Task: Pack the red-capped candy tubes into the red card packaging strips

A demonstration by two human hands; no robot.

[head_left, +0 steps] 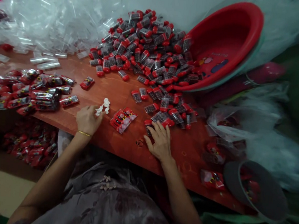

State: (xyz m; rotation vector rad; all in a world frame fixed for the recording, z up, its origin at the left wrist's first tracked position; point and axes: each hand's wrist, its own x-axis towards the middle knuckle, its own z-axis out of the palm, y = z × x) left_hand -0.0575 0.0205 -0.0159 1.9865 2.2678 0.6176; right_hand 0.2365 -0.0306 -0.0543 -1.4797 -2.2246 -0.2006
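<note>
My left hand [87, 120] rests low over the table, its fingers bent and its thumb apart, right beside a small crumpled white piece [103, 107]. I cannot make out what the white piece is. Between my hands lies a little stack of printed red packets [123, 119]. My right hand [159, 142] has its fingers spread, with the tips at a small clear container with a red cap [148, 126] on the near edge of a loose group. Dark contents show through these containers. A small dark ring [139, 143] lies left of my right thumb.
A large heap of red-capped containers [146, 47] spills from a tilted red basin [252, 30]. Wrapped red packs [41, 90] are piled at left, above a box of more packs [34, 143]. Clear plastic sleeves [55, 11] fill the back left. A grey bowl [271, 198] stands at right.
</note>
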